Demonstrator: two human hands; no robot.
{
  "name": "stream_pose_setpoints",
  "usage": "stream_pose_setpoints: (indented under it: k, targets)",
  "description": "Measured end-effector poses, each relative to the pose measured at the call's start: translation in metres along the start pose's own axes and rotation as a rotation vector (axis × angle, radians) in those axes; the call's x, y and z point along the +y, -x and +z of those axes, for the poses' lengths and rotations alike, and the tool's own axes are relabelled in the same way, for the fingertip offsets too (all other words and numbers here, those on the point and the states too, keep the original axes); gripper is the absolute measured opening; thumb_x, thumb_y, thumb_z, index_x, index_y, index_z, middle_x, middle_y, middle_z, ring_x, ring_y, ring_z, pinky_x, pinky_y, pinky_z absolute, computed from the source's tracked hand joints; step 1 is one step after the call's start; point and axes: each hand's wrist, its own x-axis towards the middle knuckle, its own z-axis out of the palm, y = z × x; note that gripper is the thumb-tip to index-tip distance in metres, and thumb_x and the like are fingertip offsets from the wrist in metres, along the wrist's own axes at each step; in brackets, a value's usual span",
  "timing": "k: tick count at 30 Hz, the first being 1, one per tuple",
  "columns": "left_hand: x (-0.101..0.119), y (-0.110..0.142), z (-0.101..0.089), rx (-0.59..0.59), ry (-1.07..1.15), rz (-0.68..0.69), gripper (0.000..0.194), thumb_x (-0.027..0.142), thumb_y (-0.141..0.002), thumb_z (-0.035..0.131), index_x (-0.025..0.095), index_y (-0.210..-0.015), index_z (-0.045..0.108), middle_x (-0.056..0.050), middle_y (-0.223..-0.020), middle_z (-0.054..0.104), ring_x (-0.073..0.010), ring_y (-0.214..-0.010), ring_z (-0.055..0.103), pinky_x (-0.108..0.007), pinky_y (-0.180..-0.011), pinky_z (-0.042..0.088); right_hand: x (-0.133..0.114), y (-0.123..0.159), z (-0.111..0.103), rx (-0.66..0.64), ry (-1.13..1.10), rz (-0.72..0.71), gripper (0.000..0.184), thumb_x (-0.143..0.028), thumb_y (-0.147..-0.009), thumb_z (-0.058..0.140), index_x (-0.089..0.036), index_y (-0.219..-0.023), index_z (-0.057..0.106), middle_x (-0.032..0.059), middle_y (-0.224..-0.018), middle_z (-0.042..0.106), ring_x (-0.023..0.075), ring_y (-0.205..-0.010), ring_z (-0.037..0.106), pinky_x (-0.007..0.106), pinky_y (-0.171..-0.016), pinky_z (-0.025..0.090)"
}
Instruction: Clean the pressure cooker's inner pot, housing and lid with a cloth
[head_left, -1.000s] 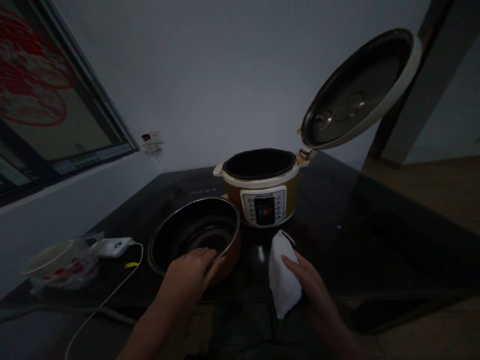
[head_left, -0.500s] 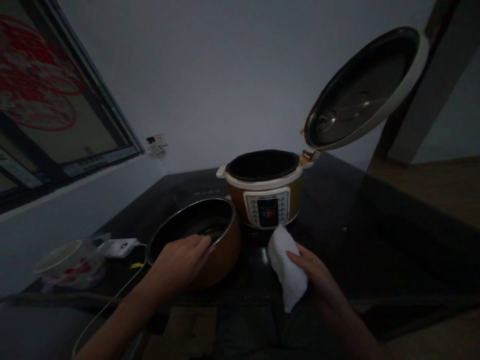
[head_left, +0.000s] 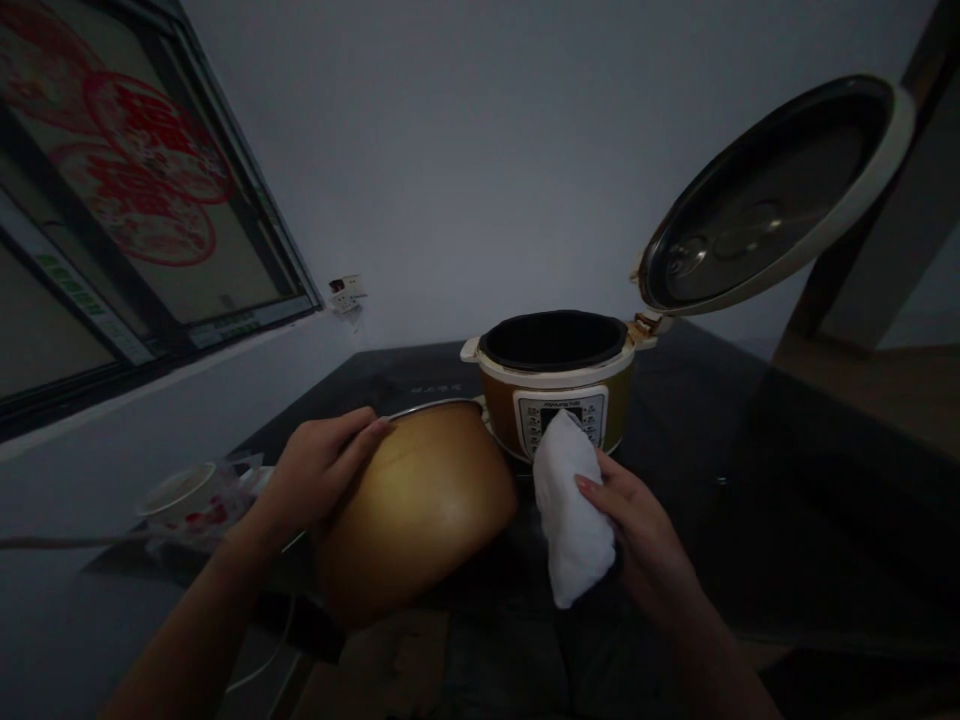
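My left hand (head_left: 330, 460) is closed on the rim of a golden-brown inner pot (head_left: 427, 500), which is tilted so that its outer side faces me and its inside is hidden. A folded white cloth (head_left: 574, 510) is pinched in my right hand (head_left: 630, 510), to the right of the pot and apart from it. Behind both stands a rice cooker (head_left: 499, 400) with a cream rim and a control panel partly covered by the cloth. Its round lid (head_left: 780, 200) stands raised on the right-hand hinge.
A paper bowl in a clear plastic bag (head_left: 180, 500) sits at the left edge of the black table (head_left: 720, 420). A wall socket (head_left: 346, 293) is beside the window (head_left: 165, 200). A pale cable (head_left: 262, 655) hangs below the table edge.
My left hand has tipped the pot away from me, so its golden outside shows instead of its dark inside. The cloth stays in my right hand. The view has shifted left.
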Motion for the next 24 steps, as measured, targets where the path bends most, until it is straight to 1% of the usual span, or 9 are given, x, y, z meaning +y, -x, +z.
stream_pose_setpoints:
  k: [3, 5, 8, 11, 14, 16, 19, 22, 24]
  targets:
    - [0.022, 0.005, -0.002, 0.01, 0.101, 0.045, 0.042, 0.043, -0.092, 0.04, 0.021, -0.057, 0.044, 0.005, -0.05, 0.044, -0.0112, -0.047, 0.045, -0.025, -0.051, 0.031, -0.004, 0.009, 0.022, -0.072, 0.074, -0.096, 0.053, -0.037, -0.066, 0.08, -0.023, -0.115, 0.067, 0.0069, -0.106, 0.074, 0.0223, -0.087, 0.069, 0.031, -0.075, 0.053]
    - [0.034, 0.008, -0.002, 0.014, 0.155, 0.067, 0.04, 0.04, -0.092, 0.042, 0.021, -0.056, 0.044, 0.005, -0.05, 0.044, -0.0102, -0.046, 0.044, -0.024, -0.049, 0.031, -0.008, 0.017, 0.026, -0.108, 0.213, -0.155, 0.049, -0.04, -0.072, 0.076, -0.025, -0.117, 0.068, 0.007, -0.114, 0.071, 0.0248, -0.097, 0.067, 0.035, -0.084, 0.052]
    - [0.043, 0.011, 0.001, 0.023, 0.228, 0.085, 0.038, 0.037, -0.091, 0.043, 0.02, -0.057, 0.047, 0.006, -0.049, 0.044, -0.0093, -0.045, 0.043, -0.023, -0.048, 0.031, -0.018, 0.027, 0.015, -0.17, 0.377, -0.196, 0.038, -0.046, -0.086, 0.058, -0.026, -0.115, 0.071, 0.0069, -0.118, 0.069, 0.0265, -0.112, 0.061, 0.038, -0.095, 0.047]
    - [0.049, 0.015, 0.002, 0.051, 0.27, 0.08, 0.037, 0.035, -0.09, 0.045, 0.02, -0.057, 0.05, 0.006, -0.049, 0.043, -0.0089, -0.044, 0.043, -0.022, -0.046, 0.031, -0.028, 0.028, 0.0, -0.245, 0.473, -0.209, 0.036, -0.042, -0.093, 0.043, -0.03, -0.109, 0.073, 0.0045, -0.117, 0.069, 0.025, -0.114, 0.059, 0.036, -0.091, 0.049]
    - [0.054, 0.02, 0.005, 0.083, 0.317, 0.061, 0.037, 0.035, -0.089, 0.046, 0.02, -0.055, 0.049, 0.006, -0.048, 0.042, -0.0085, -0.043, 0.042, -0.022, -0.045, 0.031, -0.03, 0.026, 0.0, -0.268, 0.71, -0.488, 0.029, -0.03, -0.092, 0.047, -0.032, -0.104, 0.074, 0.003, -0.117, 0.066, 0.0215, -0.111, 0.059, 0.034, -0.091, 0.049]
    - [0.057, 0.022, 0.009, 0.119, 0.344, 0.041, 0.036, 0.033, -0.088, 0.046, 0.02, -0.055, 0.048, 0.006, -0.048, 0.042, -0.0084, -0.043, 0.042, -0.022, -0.044, 0.031, -0.026, 0.028, 0.006, -0.2, 0.881, -0.736, 0.03, -0.023, -0.092, 0.047, -0.03, -0.105, 0.073, 0.0046, -0.119, 0.063, 0.0206, -0.111, 0.058, 0.034, -0.093, 0.049]
    - [0.061, 0.026, 0.014, 0.199, 0.36, 0.005, 0.035, 0.031, -0.088, 0.047, 0.02, -0.055, 0.048, 0.006, -0.048, 0.042, -0.0084, -0.043, 0.041, -0.021, -0.044, 0.031, -0.018, 0.035, 0.015, -0.102, 1.125, -0.908, 0.038, -0.021, -0.093, 0.044, -0.029, -0.126, 0.061, 0.0058, -0.134, 0.054, 0.024, -0.124, 0.048, 0.042, -0.102, 0.045]
    - [0.067, 0.029, 0.018, 0.251, 0.349, -0.006, 0.035, 0.03, -0.088, 0.047, 0.02, -0.055, 0.049, 0.006, -0.047, 0.044, -0.0084, -0.042, 0.041, -0.022, -0.045, 0.033, -0.015, 0.046, 0.02, -0.196, 1.327, -0.931, 0.058, -0.018, -0.09, 0.039, -0.028, -0.147, 0.036, 0.005, -0.154, 0.035, 0.0284, -0.141, 0.029, 0.054, -0.112, 0.032]
    - [0.073, 0.03, 0.02, 0.266, 0.315, 0.007, 0.033, 0.029, -0.088, 0.048, 0.02, -0.057, 0.053, 0.006, -0.048, 0.048, -0.0088, -0.043, 0.043, -0.022, -0.047, 0.035, -0.014, 0.052, 0.025, -0.227, 1.441, -0.953, 0.067, -0.018, -0.087, 0.04, -0.024, -0.152, 0.025, 0.0076, -0.159, 0.024, 0.0308, -0.145, 0.022, 0.058, -0.113, 0.027]
